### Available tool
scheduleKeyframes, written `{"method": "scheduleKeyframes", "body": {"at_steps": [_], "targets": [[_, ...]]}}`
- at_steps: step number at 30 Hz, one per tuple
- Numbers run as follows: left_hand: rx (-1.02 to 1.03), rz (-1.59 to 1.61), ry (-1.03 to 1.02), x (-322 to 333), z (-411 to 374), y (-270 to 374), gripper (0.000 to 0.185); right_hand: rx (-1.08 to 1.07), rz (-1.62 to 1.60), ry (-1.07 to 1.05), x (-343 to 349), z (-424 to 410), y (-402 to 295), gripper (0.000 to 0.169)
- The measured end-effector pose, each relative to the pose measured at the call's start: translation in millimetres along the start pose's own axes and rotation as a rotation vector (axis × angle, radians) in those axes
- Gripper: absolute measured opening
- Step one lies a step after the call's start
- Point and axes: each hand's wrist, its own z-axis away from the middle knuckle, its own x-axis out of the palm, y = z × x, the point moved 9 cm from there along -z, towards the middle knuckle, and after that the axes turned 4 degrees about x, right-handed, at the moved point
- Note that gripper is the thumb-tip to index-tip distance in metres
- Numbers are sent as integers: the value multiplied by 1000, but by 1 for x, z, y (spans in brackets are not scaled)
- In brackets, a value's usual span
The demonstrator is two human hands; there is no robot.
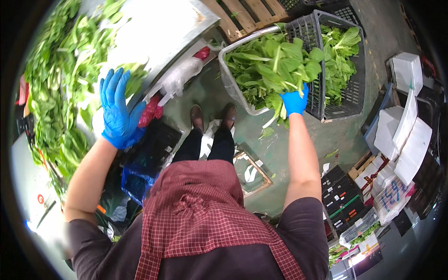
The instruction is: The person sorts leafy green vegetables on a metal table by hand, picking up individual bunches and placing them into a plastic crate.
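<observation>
My left hand [118, 110], in a blue glove, is at the near edge of a metal worktable [164, 31]. Its fingers are spread and nothing is in them; a few leaves [134, 78] show just beyond. Leafy greens [52, 101] lie heaped along the table's left side. On the other side, my right hand [295, 101], also gloved in blue, grips a bunch of leafy greens [280, 66] by its near end. That bunch is over a translucent plastic bin [223, 64] full of similar greens. Its fingertips are partly hidden by leaves.
A black slatted crate [351, 96] holding greens [337, 59] stands against the bin's right side. Behind them is a wooden pallet [245, 14]. Plastic bags [182, 75] hang below the table edge. White foam boxes [388, 122] and stacked black crates [339, 196] stand at right.
</observation>
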Motion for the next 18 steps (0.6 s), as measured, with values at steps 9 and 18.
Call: {"method": "scheduleKeyframes", "body": {"at_steps": [9,18], "targets": [[288,64,-213,60,-39,12,66,320,737,-66,113,-106,112,147],[195,15,-435,82,-42,7,64,713,1124,-361,194,-167,273,128]]}}
